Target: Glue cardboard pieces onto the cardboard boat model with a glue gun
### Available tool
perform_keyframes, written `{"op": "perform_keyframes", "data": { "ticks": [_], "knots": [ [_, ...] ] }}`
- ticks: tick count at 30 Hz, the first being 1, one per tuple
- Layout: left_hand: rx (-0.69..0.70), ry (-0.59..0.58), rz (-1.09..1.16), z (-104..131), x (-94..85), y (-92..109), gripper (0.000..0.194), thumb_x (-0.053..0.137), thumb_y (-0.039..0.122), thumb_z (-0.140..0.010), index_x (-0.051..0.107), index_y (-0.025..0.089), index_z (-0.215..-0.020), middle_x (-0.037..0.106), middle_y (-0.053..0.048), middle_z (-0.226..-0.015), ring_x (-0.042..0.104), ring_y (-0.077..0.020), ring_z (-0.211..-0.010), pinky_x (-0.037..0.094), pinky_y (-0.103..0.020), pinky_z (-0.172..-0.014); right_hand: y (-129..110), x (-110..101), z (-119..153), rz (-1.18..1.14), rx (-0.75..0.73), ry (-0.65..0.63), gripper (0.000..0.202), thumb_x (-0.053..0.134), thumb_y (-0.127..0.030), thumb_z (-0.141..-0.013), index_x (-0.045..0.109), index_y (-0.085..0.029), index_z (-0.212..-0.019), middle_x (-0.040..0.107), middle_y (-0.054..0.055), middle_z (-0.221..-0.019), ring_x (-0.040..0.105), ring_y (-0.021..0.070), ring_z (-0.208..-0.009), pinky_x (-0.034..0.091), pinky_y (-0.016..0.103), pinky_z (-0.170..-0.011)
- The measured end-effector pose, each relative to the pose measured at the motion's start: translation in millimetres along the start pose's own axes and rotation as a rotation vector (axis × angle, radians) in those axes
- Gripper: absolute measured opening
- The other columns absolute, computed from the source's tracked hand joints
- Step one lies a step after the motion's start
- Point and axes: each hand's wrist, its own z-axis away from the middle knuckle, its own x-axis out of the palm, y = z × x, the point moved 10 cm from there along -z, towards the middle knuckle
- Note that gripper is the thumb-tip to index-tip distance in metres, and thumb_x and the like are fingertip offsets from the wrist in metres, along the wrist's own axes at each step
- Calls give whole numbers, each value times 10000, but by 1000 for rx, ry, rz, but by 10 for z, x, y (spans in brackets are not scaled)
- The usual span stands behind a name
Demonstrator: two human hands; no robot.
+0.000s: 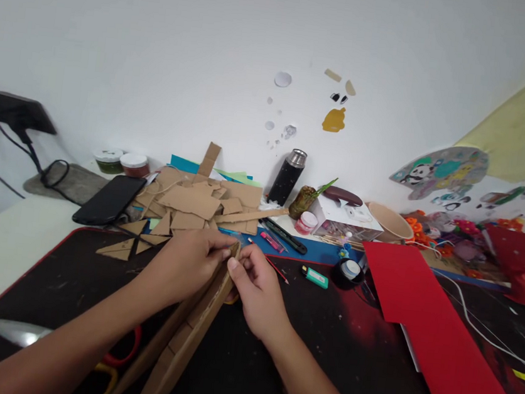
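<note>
A long folded cardboard piece (194,328) stands on edge over the dark mat, its narrow far end pinched between both hands. My left hand (191,261) is closed on the left side of that end. On the right side, my right hand (259,285) grips the same end with thumb and bent fingers. The cardboard's near end runs down past the bottom of the view. Scissors with red and yellow handles (122,349) lie under my left forearm, which partly hides them.
Cardboard scraps (190,204) pile up behind my left hand. Beyond the hands are a black bottle (287,177), a cutter (286,236) and a teal lighter (314,277). Red paper (437,331) lies at right, a black phone (110,199) at left.
</note>
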Motion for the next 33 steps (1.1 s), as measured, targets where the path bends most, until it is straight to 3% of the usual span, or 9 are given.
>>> {"op": "perform_keyframes", "data": {
  "ticks": [17,25,33],
  "knots": [
    [-13,-23,18,-2,17,-9,380,494,318,-963,860,282,-1055,882,-33,-1074,803,-273,-980,568,-345,-846,51,-22,-3,-6,3,5,369,721,-554,-962,540,-238,-906,481,-65,-763,540,117,-611,560,230,-530],
    [-30,6,-18,-18,2,-47,424,497,326,-936,860,275,-1149,869,-42,-1179,798,-296,-1077,581,-393,-963,-1,-10,5,12,-14,2,361,710,-542,-971,521,-245,-891,498,-66,-751,545,119,-609,546,215,-515],
    [-20,4,-18,-1,-15,6,421,498,307,-944,864,285,-1150,868,-45,-1179,796,-302,-1068,586,-420,-969,-18,-2,1,6,-19,0,359,710,-546,-974,526,-247,-898,497,-67,-748,537,117,-598,548,225,-527]
  ]
}}
